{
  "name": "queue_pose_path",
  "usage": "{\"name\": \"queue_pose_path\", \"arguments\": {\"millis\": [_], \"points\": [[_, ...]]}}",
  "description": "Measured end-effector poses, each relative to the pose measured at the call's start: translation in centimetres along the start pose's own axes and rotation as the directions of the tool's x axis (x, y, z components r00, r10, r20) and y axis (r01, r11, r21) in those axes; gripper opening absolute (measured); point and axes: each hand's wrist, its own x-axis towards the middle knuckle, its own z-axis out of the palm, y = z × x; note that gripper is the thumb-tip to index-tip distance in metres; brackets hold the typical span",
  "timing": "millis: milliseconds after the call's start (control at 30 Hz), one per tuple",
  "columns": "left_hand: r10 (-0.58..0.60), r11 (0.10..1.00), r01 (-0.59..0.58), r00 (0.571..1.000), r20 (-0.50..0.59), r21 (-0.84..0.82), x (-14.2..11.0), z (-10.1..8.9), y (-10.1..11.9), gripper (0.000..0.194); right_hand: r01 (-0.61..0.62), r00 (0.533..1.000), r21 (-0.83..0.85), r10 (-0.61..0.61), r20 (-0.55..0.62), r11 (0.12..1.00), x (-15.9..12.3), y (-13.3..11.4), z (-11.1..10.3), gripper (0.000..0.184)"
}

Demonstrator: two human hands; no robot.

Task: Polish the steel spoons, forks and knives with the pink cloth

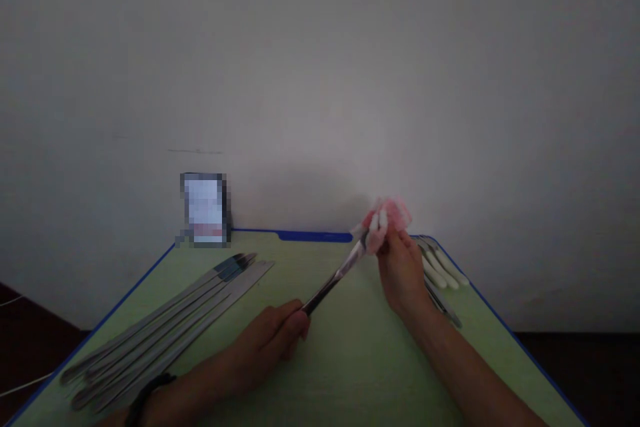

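My left hand (pixel 280 333) is closed around the near end of a long, shiny metal utensil (pixel 340 272), which slants up and away to the right. A crumpled pink and white cloth (pixel 393 217) covers the utensil's far end, so its kind is hidden. My right hand (pixel 401 267) grips that cloth, fingers bunched around it above the far part of the table. Just beyond the right hand lie several pieces of cutlery with cream-white handles (pixel 440 267). A dark metal piece (pixel 447 310) rests beside them, partly behind my right wrist.
Several long, flat grey pieces (pixel 165 327), some with dark blue ends, lie side by side on the left of the light green table (pixel 330 373). A pixelated device with a lit screen (pixel 204 210) stands at the back left. A plain wall (pixel 320 80) rises behind the blue table edge.
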Motion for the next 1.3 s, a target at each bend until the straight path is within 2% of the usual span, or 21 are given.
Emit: {"name": "queue_pose_path", "arguments": {"millis": [67,133,233,333,400,467,600,700,767,900,967,1033,1167,1300], "points": [[-0.010,0.999,0.010,1.000,-0.002,-0.040,0.2,0.2,-0.2,0.040,0.032,0.999,-0.021,-0.032,-0.008,0.999,-0.1,-0.3,0.0,0.030],[-0.035,0.997,0.034,0.999,-0.011,-0.073,0.4,0.4,-0.5,0.040,0.013,1.000,-0.079,-0.011,0.018,0.997,-1.2,0.4,0.3,0.030],[-0.060,0.991,0.053,0.997,-0.057,-0.119,0.8,0.7,-0.6,0.041,-0.087,0.986,-0.219,0.116,0.123,0.972,-4.3,2.4,1.2,0.036],[-0.068,0.994,0.058,0.991,-0.111,-0.098,0.9,0.7,-0.4,0.042,-0.158,0.940,-0.278,0.230,0.252,0.948,-6.9,3.7,2.2,0.038],[-0.037,0.999,0.039,0.992,-0.120,0.014,0.8,0.5,-0.1,0.039,-0.175,0.925,-0.277,0.254,0.283,0.945,-7.3,3.7,2.4,0.036],[-0.005,0.978,0.027,0.994,-0.106,0.205,0.7,0.3,0.2,0.034,-0.168,0.935,-0.246,0.234,0.267,0.954,-6.4,3.2,2.2,0.034],[0.001,0.822,0.049,0.996,-0.087,0.568,0.6,0.4,0.5,0.031,-0.134,0.977,-0.124,0.152,0.152,0.983,-3.1,1.4,1.3,0.032],[-0.014,0.737,0.053,0.998,-0.062,0.674,0.9,1.1,0.3,0.035,-0.115,0.987,-0.081,0.123,0.105,0.990,-2.2,0.8,1.1,0.032],[-0.048,0.702,0.073,0.997,-0.056,0.709,1.0,1.4,-0.1,0.037,-0.110,0.985,-0.114,0.124,0.119,0.987,-3.0,1.2,1.3,0.036],[-0.049,0.693,0.099,0.995,-0.091,0.714,0.9,1.3,-0.7,0.034,-0.214,0.937,-0.265,0.275,0.217,0.940,-6.4,3.9,2.0,0.039],[-0.042,0.680,0.091,0.995,-0.086,0.727,0.9,1.2,-0.7,0.034,-0.269,0.909,-0.277,0.338,0.243,0.922,-7.5,5.0,2.1,0.036],[-0.054,0.670,0.103,0.994,-0.090,0.735,0.9,1.2,-0.4,0.035,-0.304,0.902,-0.240,0.360,0.239,0.922,-7.6,5.4,2.0,0.034],[-0.057,0.727,0.123,0.991,-0.119,0.676,1.0,1.3,0.4,0.036,-0.328,0.919,-0.144,0.351,0.181,0.934,-6.2,4.4,1.8,0.033],[-0.007,0.819,0.037,0.998,-0.055,0.573,0.5,0.8,0.7,0.040,-0.279,0.944,-0.013,0.277,0.178,0.960,-4.4,2.5,1.7,0.033]]}}
